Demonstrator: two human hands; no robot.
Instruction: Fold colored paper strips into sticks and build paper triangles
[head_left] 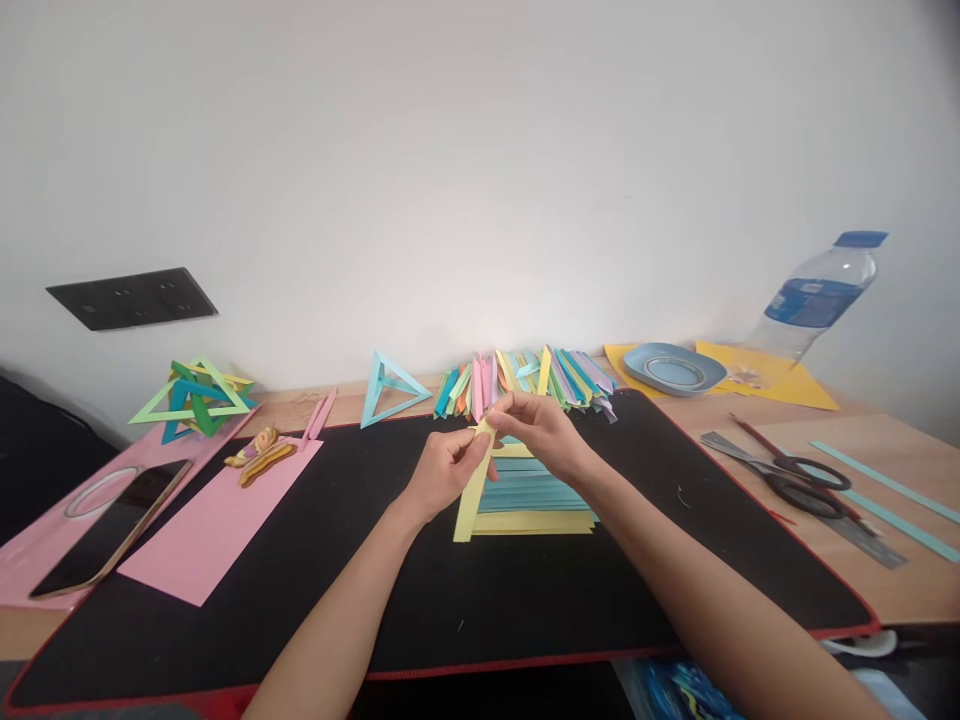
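A pale yellow paper strip (470,505) is pinched between my two hands above the black mat. My left hand (448,465) grips it near its upper end, thumb on top. Close beside, my right hand (536,430) pinches the tip of the same strip; its fingertips partly hide that end. The strip's lower end hangs toward the mat. Just behind and to the right lies a stack of blue paper strips (529,488), with yellow strips (536,523) along its near edge. My right hand and forearm cover part of this stack.
Folded coloured strips (480,385) line the wall behind a black mat (360,600). A light-blue paper triangle (394,390) stands to their left. Pink paper (217,520), a phone (112,530) and an interlocked paper shape (196,400) lie left; scissors (795,485), a blue dish (675,368) and a bottle (817,295) right.
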